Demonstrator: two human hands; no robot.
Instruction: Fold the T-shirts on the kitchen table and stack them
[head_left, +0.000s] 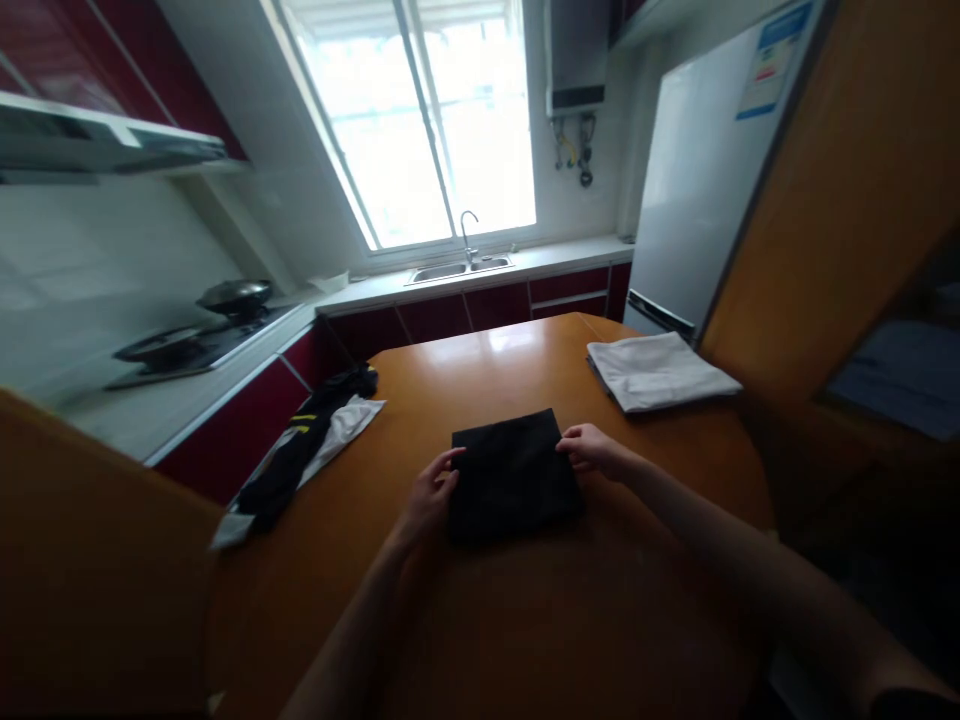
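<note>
A black piece of clothing (514,480), folded into a neat rectangle, lies on the wooden table (480,385) in front of me. My left hand (431,492) grips its left edge, fingers pinched near the upper left corner. At the opposite side, my right hand (592,450) pinches the right edge close to the upper right corner. The exact kind of garment cannot be told from its folded shape.
Folded white cloth (664,370) rests on a darker piece at the table's right. Loose black and white clothes (307,450) lie along the left edge. Beyond stand a counter with a sink (461,268), a stove with pans (234,295) and a fridge (709,170).
</note>
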